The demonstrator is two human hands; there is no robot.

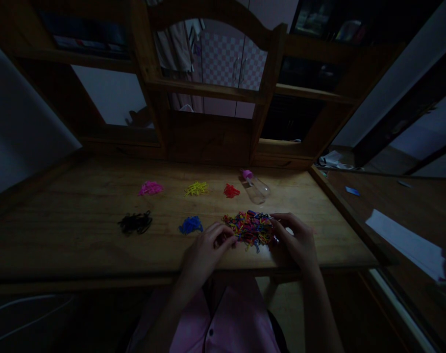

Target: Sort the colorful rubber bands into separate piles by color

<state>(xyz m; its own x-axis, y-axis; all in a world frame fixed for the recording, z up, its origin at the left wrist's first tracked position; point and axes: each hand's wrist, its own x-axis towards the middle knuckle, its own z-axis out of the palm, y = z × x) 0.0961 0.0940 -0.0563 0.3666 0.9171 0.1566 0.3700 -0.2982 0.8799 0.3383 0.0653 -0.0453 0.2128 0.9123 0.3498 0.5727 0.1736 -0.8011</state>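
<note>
A mixed heap of small coloured bands lies near the front edge of the wooden desk. My left hand rests at the heap's left edge, fingers curled and pinching into it. At the heap's right edge my right hand has its fingers bent on the bands. Sorted little piles lie further out: pink, yellow, red, black and blue.
A clear plastic bottle with a pink cap lies on its side behind the heap. A wooden hutch with a mirror rises at the back. White paper lies on the dark surface to the right.
</note>
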